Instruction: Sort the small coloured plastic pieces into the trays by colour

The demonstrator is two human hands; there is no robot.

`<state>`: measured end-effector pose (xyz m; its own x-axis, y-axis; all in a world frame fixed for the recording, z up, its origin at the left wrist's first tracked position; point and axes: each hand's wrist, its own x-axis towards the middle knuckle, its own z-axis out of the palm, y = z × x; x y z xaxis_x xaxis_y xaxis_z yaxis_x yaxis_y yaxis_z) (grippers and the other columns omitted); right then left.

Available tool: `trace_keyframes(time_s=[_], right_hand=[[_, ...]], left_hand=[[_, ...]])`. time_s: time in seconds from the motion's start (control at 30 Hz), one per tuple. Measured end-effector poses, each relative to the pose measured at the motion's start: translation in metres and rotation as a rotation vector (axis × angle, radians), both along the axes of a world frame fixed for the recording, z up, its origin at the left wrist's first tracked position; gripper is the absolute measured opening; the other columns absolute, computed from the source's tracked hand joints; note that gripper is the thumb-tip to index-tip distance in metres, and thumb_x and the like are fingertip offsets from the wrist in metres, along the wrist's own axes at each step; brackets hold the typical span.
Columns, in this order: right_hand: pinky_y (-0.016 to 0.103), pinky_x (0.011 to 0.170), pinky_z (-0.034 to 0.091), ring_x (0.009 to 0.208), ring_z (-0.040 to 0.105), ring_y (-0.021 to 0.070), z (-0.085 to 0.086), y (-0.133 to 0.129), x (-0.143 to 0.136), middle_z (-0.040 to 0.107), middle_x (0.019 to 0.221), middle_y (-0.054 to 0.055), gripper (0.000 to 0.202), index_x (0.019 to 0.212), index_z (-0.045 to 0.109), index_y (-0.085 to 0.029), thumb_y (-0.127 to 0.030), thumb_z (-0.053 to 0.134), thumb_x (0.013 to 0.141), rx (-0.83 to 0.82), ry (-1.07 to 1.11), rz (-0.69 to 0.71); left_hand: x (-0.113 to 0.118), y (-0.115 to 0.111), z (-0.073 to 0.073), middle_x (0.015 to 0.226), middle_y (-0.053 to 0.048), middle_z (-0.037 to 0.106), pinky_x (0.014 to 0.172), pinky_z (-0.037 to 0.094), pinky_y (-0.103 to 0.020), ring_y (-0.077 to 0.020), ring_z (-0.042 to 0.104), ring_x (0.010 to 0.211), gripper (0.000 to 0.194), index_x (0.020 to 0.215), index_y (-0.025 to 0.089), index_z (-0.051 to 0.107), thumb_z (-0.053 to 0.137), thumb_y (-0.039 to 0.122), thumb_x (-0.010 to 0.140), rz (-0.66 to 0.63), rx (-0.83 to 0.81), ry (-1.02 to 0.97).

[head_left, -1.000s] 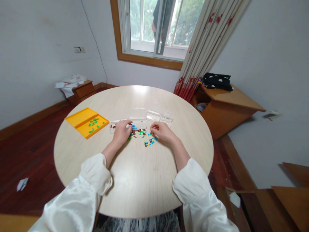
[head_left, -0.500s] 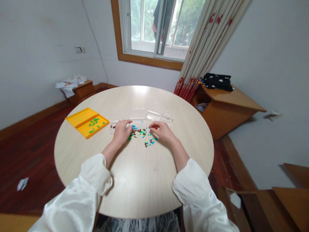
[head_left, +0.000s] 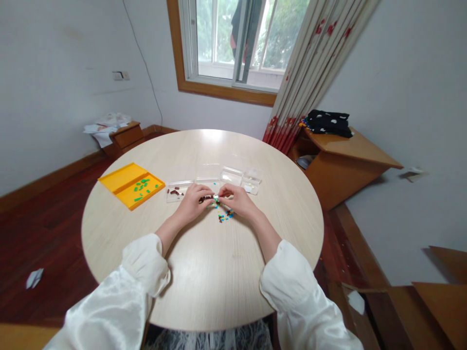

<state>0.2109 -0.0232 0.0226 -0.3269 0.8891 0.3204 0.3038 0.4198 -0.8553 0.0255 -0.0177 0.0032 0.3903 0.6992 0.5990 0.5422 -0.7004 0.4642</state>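
Over a heap of tiny building bricks (head_left: pixel 218 203) in brown, green, blue and yellow, both my hands come close together. My left hand (head_left: pixel 192 201) arches at the heap's left, thumb and fingers apart, with brown bricks showing in the gap. From the right, my right hand (head_left: pixel 238 200) reaches in with thumb and fingertips pinched; what they hold is too small to make out. A whitish piece lies between the two hands' fingertips. Just in front of the right hand is a loose group of blue, brown and yellow bricks (head_left: pixel 225 217).
Behind my hands, a clear compartment box (head_left: pixel 173 199) holds brown bricks on its left side. Its transparent lid-like part (head_left: pixel 232 174) stands farther right. An open yellow case (head_left: pixel 122 190) with green bricks lies left on the round table (head_left: pixel 211 272).
My left hand has moved right, toward my right hand, and uncovered the brown bricks in the clear box. My right hand has shifted slightly left and down over the heap.
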Motion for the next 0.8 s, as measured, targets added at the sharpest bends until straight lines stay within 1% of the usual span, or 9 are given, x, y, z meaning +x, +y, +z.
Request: trace_keyframes(time_s=[0.27, 0.4, 0.5, 0.63, 0.7, 0.8], right_hand=[[0.026, 0.070, 0.044, 0.069, 0.058, 0.0110, -0.001, -0.001, -0.002, 0.060, 0.069, -0.002, 0.004, 0.070, 0.056, -0.015, -0.016, 0.060, 0.071, 0.026, -0.012, 0.001], [0.026, 0.071, 0.044, 0.071, 0.059, 0.0114, 0.000, -0.001, -0.002, 0.062, 0.071, -0.001, 0.003, 0.073, 0.058, -0.015, -0.016, 0.061, 0.072, 0.029, -0.044, -0.004], [0.026, 0.071, 0.044, 0.074, 0.060, 0.0125, 0.001, 0.001, 0.004, 0.066, 0.077, 0.002, 0.006, 0.079, 0.062, -0.015, -0.015, 0.060, 0.073, 0.025, -0.124, -0.070], [0.027, 0.074, 0.044, 0.075, 0.059, 0.0134, 0.002, 0.005, 0.017, 0.067, 0.081, 0.006, 0.017, 0.082, 0.066, -0.013, -0.006, 0.052, 0.075, 0.002, -0.330, -0.202], [0.027, 0.075, 0.044, 0.077, 0.059, 0.0143, 0.002, 0.005, 0.021, 0.068, 0.084, 0.008, 0.021, 0.084, 0.068, -0.012, -0.004, 0.052, 0.074, -0.026, -0.435, -0.202], [0.027, 0.078, 0.043, 0.083, 0.059, 0.0155, 0.002, 0.005, 0.024, 0.068, 0.090, 0.010, 0.025, 0.087, 0.069, -0.011, -0.001, 0.053, 0.072, -0.033, -0.526, -0.140]], left_hand=[[0.001, -0.001, 0.001, 0.088, -0.004, 0.066, 0.081, 0.040, -0.037, -0.0185, 0.055, 0.084, 0.010, 0.081, 0.019, 0.067, 0.059, 0.024, 0.082, -0.021, 0.003, 0.020], [0.002, -0.002, 0.003, 0.088, -0.004, 0.066, 0.082, 0.041, -0.037, -0.0187, 0.055, 0.085, 0.009, 0.080, 0.020, 0.066, 0.058, 0.025, 0.081, -0.005, -0.015, 0.027], [0.000, -0.001, 0.003, 0.089, -0.004, 0.066, 0.083, 0.041, -0.038, -0.0199, 0.055, 0.087, 0.009, 0.079, 0.020, 0.065, 0.058, 0.024, 0.081, 0.076, -0.012, 0.011], [-0.008, 0.007, -0.001, 0.087, -0.005, 0.066, 0.083, 0.041, -0.039, -0.0219, 0.054, 0.087, 0.008, 0.076, 0.020, 0.064, 0.058, 0.023, 0.079, 0.268, -0.019, 0.006], [-0.012, 0.011, -0.004, 0.087, -0.006, 0.066, 0.083, 0.041, -0.040, -0.0228, 0.053, 0.087, 0.008, 0.076, 0.020, 0.065, 0.058, 0.023, 0.079, 0.333, -0.037, 0.031], [-0.015, 0.014, -0.009, 0.088, -0.006, 0.066, 0.084, 0.040, -0.040, -0.0236, 0.053, 0.089, 0.009, 0.077, 0.019, 0.066, 0.058, 0.022, 0.079, 0.388, -0.047, 0.054]])
